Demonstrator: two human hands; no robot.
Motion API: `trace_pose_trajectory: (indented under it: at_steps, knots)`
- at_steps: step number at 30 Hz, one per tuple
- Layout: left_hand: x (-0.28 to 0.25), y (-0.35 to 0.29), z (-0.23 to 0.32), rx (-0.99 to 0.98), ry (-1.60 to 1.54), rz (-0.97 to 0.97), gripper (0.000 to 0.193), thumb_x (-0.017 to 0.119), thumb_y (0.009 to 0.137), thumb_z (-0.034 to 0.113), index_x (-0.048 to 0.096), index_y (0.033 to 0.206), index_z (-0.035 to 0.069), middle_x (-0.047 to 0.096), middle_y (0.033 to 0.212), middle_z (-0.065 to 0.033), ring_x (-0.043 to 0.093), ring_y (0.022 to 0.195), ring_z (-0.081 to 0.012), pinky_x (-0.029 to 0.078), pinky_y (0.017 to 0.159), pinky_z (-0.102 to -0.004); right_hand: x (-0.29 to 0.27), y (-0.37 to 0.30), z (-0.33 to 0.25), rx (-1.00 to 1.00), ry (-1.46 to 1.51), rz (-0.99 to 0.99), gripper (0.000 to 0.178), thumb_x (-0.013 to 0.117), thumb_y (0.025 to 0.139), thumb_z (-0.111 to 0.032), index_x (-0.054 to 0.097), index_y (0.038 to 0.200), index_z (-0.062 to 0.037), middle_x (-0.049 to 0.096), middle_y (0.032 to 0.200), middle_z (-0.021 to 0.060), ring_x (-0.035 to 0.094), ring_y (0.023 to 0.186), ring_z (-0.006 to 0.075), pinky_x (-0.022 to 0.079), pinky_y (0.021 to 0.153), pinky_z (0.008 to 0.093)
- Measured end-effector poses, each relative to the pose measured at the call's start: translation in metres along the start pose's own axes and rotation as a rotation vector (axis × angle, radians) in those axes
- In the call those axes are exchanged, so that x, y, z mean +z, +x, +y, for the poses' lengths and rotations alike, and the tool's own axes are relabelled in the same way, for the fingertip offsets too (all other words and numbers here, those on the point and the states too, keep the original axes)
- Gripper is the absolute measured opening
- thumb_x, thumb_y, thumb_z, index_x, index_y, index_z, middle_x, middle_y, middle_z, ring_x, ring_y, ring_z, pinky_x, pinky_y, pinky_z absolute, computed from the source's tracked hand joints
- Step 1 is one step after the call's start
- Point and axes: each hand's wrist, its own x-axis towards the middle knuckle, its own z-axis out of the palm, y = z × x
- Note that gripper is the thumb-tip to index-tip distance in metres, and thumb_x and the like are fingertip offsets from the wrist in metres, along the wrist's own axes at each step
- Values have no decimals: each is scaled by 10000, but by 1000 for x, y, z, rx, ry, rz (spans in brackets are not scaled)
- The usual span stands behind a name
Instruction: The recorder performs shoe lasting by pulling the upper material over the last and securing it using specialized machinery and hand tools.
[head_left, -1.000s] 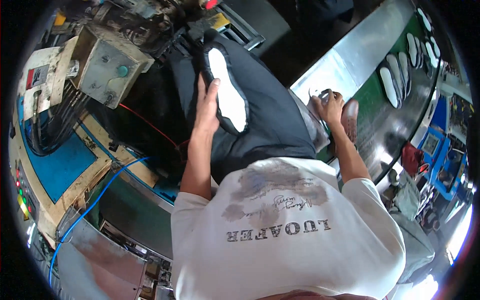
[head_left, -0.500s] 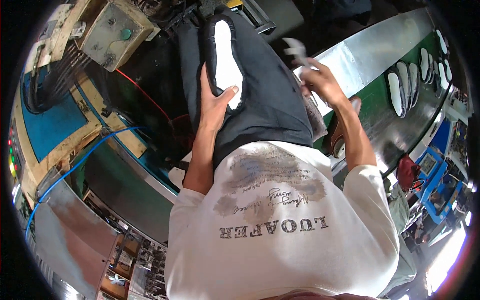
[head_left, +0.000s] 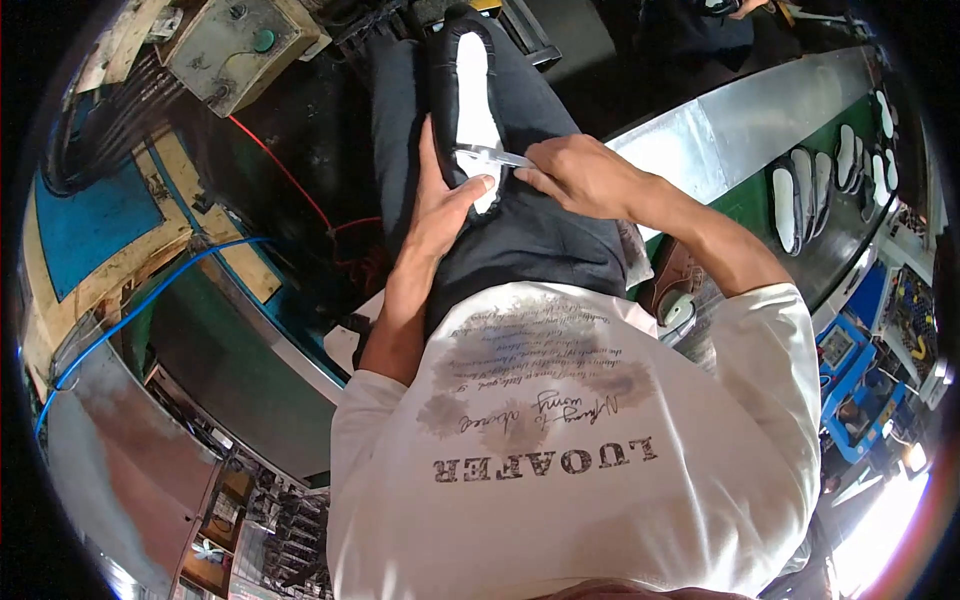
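A black shoe upper with a long white insole lies bottom up along my thighs, its far end toward my knees. My left hand grips the near end from the left, with the thumb pressed on the white surface. In my closed right hand is a shiny metal hand tool, its exact kind unclear. The tool lies crosswise over the near part of the insole, just beyond my left thumb. My right fingers partly hide its handle.
A metal-edged bench on the right carries several white-soled shoes. Nearer me lies a brown shoe. A control box with a green button stands upper left; red and blue hoses cross the left. Another person's hand shows at the top.
My right hand has swung in from the right with the metal tool, which now lies over the insole. My left hand keeps its hold on the shoe.
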Motion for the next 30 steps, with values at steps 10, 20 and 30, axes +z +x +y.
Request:
trace_pose_trajectory:
  at_steps: [10, 20, 30]
  knots:
    - [-1, 7, 3, 9, -243, -68, 732, 521, 1155, 175, 154, 1783, 95, 373, 1742, -148, 430, 1563, -314, 338, 1299, -434, -4, 1, 25, -13, -130, -9, 433, 597, 1142, -302, 692, 916, 55, 670, 821, 237, 693, 781, 449, 566, 738, 534]
    - [-1, 8, -5, -22, 89, 39, 850, 674, 1068, 63, 173, 1752, 6, 438, 1647, -185, 492, 1449, -251, 421, 1206, -352, -6, 27, -10, 172, -206, 12, 371, 645, 1112, -307, 647, 943, 23, 675, 805, 243, 694, 667, 430, 546, 620, 512]
    - [-8, 2, -18, 52, 59, -7, 1060, 810, 967, 51, 108, 1761, 12, 435, 1653, -216, 442, 1511, -284, 378, 1253, -373, 9, 20, -20, 91, -29, 239, 322, 678, 1097, -259, 683, 967, 36, 647, 713, 274, 692, 701, 475, 543, 646, 523]
